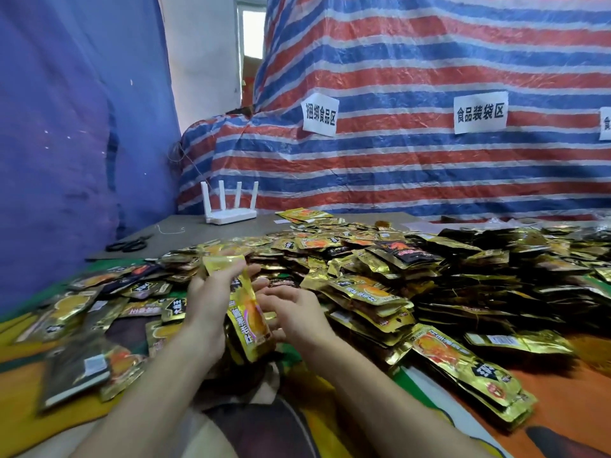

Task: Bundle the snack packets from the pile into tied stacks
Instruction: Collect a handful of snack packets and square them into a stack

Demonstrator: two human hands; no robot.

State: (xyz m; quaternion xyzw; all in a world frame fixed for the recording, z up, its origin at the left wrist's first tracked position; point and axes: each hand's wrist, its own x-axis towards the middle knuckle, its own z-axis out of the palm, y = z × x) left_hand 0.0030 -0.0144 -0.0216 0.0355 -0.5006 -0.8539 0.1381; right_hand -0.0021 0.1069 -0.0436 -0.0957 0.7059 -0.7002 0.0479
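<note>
Nearest: 2 bare forearms reaching out from the lower edge over a patterned mat (562, 391) of orange, green and yellow.

Between the 2 hands, a small stack of packets (252, 325), gold foil with an orange print, held on edge and tilted a little to the left.
- Left hand (211, 302): lies against the stack's left face, fingers stretched up along it, fairly straight and spread. There is motion blur here, so the thumb is unclear.
- Right hand (294, 312): on the stack's right side, fingers bent in and curled onto the packets.
- 1 packet sticks up above the others, near the left fingertips.

Just right of the hands: a second stack (469, 368) of the same packets lying slumped on the mat. No tie can be seen on it.

Left of the hands: loose packets (82, 325) scattered flat, some gold, some dark.

Beyond the hands: the main pile (363, 266), wide and deep, running off to the right edge, gold and black foil mixed.

Further back on the grey desk (198, 229):
- Black scissors (129, 244) at the left.
- A short piece of pale string (170, 230) behind them.
- A white router (229, 209) with 4 antennas.

Far: a red, white and blue striped tarp (429, 77) carrying paper signs (480, 112). A blue cloth (66, 127) hangs at the left.
</note>
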